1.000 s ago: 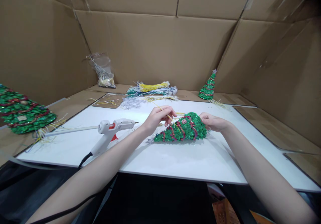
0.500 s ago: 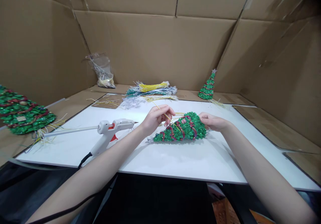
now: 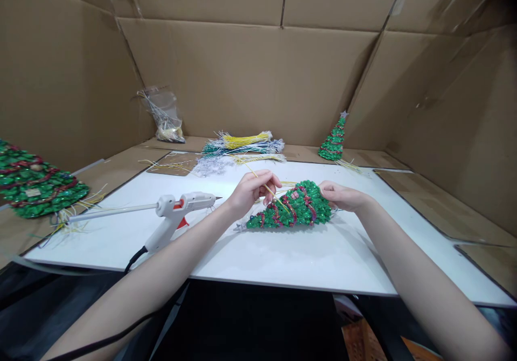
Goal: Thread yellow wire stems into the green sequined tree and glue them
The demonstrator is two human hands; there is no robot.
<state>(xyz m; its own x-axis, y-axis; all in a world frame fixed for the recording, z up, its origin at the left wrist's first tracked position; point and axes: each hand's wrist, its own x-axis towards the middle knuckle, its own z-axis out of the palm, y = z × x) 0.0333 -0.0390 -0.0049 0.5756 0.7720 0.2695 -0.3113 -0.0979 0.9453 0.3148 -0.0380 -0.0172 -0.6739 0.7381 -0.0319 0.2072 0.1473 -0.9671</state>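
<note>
A small green Christmas tree [image 3: 301, 207] with red garland lies on its side over the white board, its silver star [image 3: 239, 227] pointing left. My right hand [image 3: 339, 195] grips the tree's wide base, with the fingertips partly hidden behind it. Above the tree's narrower part, my left hand [image 3: 255, 189] pinches a thin yellow wire [image 3: 281, 203] that slants down across the garland. The wire's lower end rests against or just over the tree; which one is unclear.
A white glue gun [image 3: 172, 218] lies left of my left forearm. Wire bundles [image 3: 246, 144] and a plastic bag [image 3: 166, 116] are at the back. Another tree [image 3: 333, 139] stands back right, a larger one [image 3: 38, 183] at far left. Cardboard walls [image 3: 250, 75] surround the board [image 3: 283, 258].
</note>
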